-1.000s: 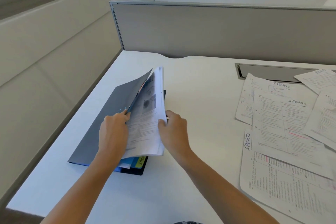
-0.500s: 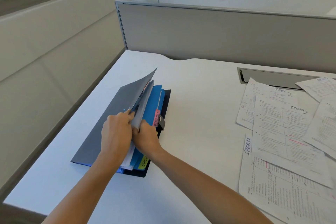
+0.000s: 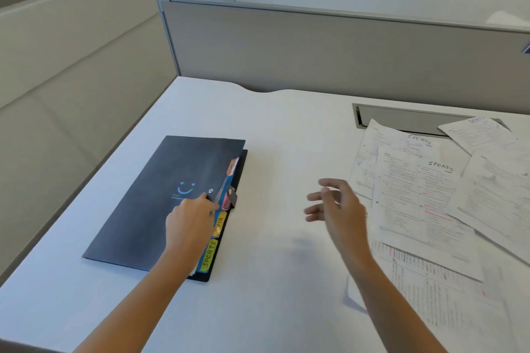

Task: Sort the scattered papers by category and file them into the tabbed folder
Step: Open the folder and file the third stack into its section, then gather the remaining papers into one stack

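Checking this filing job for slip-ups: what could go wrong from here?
The papers overlap loosely, so the open right hand near them may drag several at once. The folder lies closed under the left hand; its SPORTS tab sits beside the HR tab, so a sheet could go in the wrong section. Far sheets overlap the desk slot and might slip in.

The left grip point(image 3: 190, 221) is palm down at the end of a forward-reaching forearm, fingers bent, index extended; whether it pinches anything cannot be determined. The right grip point(image 3: 338, 209) is raised, empty, fingers spread and relaxed, pointing left.
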Available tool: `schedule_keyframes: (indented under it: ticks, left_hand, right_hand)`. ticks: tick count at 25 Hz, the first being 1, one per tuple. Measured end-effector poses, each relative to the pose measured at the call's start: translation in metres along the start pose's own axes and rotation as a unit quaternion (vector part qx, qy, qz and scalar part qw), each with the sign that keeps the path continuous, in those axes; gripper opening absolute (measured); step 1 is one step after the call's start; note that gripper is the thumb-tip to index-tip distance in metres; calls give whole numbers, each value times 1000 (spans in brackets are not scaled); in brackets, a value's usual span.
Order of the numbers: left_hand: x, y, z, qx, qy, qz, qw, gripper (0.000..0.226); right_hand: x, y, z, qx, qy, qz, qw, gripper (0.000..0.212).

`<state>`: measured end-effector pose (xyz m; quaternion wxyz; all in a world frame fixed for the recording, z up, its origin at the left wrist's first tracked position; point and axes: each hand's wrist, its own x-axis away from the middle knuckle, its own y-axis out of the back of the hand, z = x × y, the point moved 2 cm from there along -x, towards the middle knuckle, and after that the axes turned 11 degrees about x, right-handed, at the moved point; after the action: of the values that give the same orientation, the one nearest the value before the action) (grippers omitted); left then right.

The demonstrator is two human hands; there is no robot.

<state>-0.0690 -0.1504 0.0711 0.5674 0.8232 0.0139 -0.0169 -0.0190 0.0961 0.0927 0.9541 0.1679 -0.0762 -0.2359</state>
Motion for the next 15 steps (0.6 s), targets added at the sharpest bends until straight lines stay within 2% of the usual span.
schedule_keyframes:
  ticks: [3, 6, 10, 13, 15]
  left_hand:
    - [7, -15, -27, 115, 15, 11, 993, 27]
    - [22, -34, -73, 218, -17, 50, 974, 21]
    - [50, -56, -127, 247, -42, 48, 967, 17]
    - [68, -74, -162, 274, -74, 4, 959, 25]
    - [75, -88, -179, 332, -79, 19, 940, 27]
  right_hand:
    - [-8, 63, -31, 36, -38, -68, 996, 17]
    - [-13, 118, -64, 91, -77, -140, 983, 21]
    - [-27, 180, -103, 215, -131, -237, 938, 29]
    - [-45, 211, -132, 304, -193, -222, 906, 50]
    - [-50, 216, -141, 367, -233, -185, 881, 67]
